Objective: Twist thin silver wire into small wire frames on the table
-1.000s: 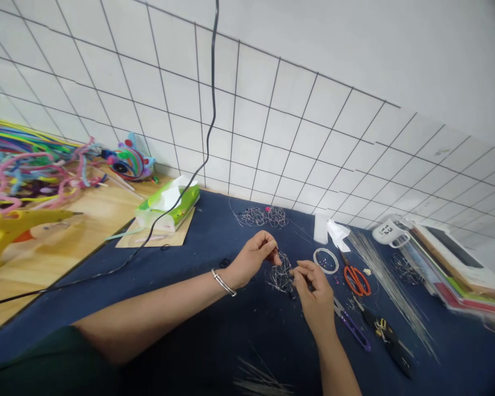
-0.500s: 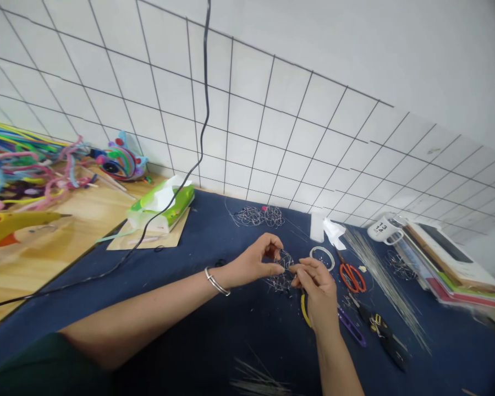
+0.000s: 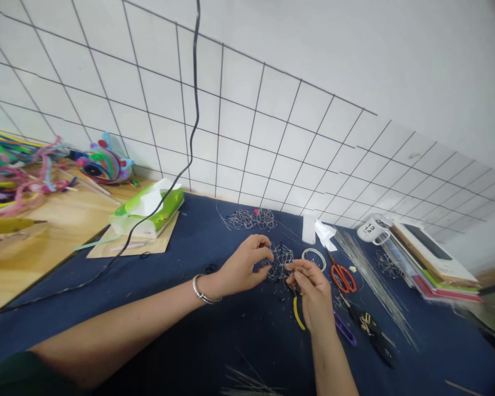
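Observation:
A small openwork shape of bent silver wire point(image 3: 281, 259) is between my hands, just above the dark blue cloth. My right hand point(image 3: 313, 286) pinches its near right side between thumb and fingertips. To the left of it is my left hand point(image 3: 244, 265), with thumb and fingers apart in a C shape, close to the wire; whether a fingertip touches it I cannot tell. Under my right hand shows the yellow handle point(image 3: 298, 313) of a tool, its other end hidden. A purple-handled tool point(image 3: 345, 329) lies just right of my right wrist.
Orange-handled scissors point(image 3: 343, 277), a white ring-shaped coil point(image 3: 314, 258), black pliers point(image 3: 371, 330) and long straight wires point(image 3: 371, 275) lie on the right. Tangled wire point(image 3: 251, 218) is at the back. A tissue pack point(image 3: 148, 212) stands left, crossed by a black cable point(image 3: 193, 129).
My left hand's fingers have come away from the wire shape and spread a little. My right hand still pinches it. The whole view has shifted slightly.

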### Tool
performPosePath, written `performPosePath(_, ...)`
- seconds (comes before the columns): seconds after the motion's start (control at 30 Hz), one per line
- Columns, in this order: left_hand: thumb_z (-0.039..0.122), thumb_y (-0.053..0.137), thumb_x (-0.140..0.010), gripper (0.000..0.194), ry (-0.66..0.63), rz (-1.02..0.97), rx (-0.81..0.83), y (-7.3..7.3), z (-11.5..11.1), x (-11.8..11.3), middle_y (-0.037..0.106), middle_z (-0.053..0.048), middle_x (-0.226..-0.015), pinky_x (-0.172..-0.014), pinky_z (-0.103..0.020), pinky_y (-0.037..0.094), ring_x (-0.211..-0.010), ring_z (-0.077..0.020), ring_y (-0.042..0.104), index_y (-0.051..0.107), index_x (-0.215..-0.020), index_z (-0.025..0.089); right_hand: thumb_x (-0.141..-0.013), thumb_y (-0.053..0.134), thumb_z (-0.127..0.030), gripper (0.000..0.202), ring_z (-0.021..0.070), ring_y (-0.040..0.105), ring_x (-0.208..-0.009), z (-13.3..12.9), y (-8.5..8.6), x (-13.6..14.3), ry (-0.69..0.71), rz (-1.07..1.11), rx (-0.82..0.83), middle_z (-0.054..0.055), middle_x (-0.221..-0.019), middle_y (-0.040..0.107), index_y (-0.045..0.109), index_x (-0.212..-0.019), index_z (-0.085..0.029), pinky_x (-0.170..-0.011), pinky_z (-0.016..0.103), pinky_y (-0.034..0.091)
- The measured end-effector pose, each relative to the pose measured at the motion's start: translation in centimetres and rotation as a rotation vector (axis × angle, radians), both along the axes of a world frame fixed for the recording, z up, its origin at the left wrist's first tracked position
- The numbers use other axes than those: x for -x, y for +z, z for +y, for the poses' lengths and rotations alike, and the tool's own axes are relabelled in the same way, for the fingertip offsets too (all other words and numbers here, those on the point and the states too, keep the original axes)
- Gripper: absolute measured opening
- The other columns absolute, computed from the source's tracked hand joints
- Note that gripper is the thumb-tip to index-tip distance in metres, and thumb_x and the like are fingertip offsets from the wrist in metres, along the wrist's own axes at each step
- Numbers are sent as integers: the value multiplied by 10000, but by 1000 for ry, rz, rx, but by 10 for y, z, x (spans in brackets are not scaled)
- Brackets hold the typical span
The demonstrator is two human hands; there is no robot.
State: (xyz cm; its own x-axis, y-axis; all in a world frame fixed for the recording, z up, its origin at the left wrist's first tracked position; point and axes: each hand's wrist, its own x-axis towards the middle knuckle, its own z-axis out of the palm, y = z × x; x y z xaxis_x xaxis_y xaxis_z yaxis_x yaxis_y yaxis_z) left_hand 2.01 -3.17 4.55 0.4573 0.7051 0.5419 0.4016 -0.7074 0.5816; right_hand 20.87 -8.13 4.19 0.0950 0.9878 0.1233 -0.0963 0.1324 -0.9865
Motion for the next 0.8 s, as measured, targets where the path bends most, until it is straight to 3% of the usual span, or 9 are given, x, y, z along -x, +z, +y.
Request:
performPosePath(0.13, 210, 523, -756, 176, 59, 173, -108, 1, 3, 3, 508, -82, -985, -821, -364, 370, -930, -213, 473, 611, -909, 201, -775, 573, -255, 198, 130, 539, -652, 1, -1, -1, -38, 46, 33, 56, -907, 637, 585, -964, -195, -644, 276, 418)
performPosePath(0.27, 202, 527, -739, 232, 19, 235, -60, -1, 5, 3, 580, -66, -859, -763, -337, 376, -824, -204, 527, 609, -956, 205, -770, 576, -275, 215, 131, 526, -640, 2, -2, -2, -54, 46, 49, 59, -890, 638, 587, -967, -188, -636, 276, 421)
performPosePath(0.53, 121, 508, -700, 169, -79, -85, 213, -6, 7, 2, 591, -13, -740, -621, -241, 412, -661, -136, 535, 607, -818, 191, -772, 575, -296, 210, 132, 528, -642, 3, -2, -2, -115, 28, 37, 63, -867, 643, 604, -945, -181, -653, 288, 424)
performPosePath(0.8, 139, 524, -705, 52, -37, -142, 244, -1, 3, 0, 550, -20, -756, -646, -245, 412, -693, -126, 497, 563, -731, 162, -765, 584, -302, 207, 128, 526, -628, 3, -1, 0, -96, 56, 43, 56, -846, 649, 606, -938, -189, -633, 282, 422)
